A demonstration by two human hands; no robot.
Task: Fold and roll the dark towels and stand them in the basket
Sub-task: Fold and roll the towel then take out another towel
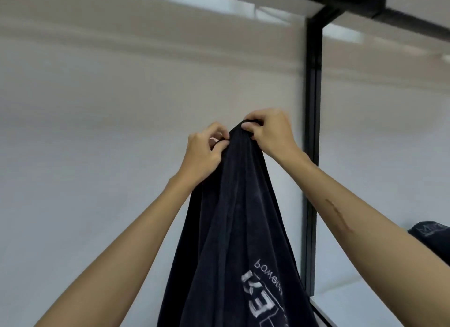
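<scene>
Two bare forearms are seen rising from the lower corners of the view, converging on a dark towel that is held up in front of a pale, matte wall. Its top edge is bunched into a narrow peak between the two hands, and from there the cloth is spread downward in long, soft vertical folds, widening toward the bottom of the view. A plush, velvety nap is shown by the navy-black fabric, and pale lettering, printed or stitched, is seen upside down near its lower right part.

The gathered top is pinched by the left hand, with the thumb and curled fingers closed on the left side of the peak. The right side of the peak is gripped by the right hand, whose fingers are curled over the cloth with the thumb pressed against it. Both hands are set just beside each other, with only the ridge of fabric between them.

Behind the right wrist a black metal frame is seen, with a straight upright post joined to a horizontal bar overhead. At the far right edge, partly hidden by the right forearm, part of another dark towel with faint pale marking is visible.
</scene>
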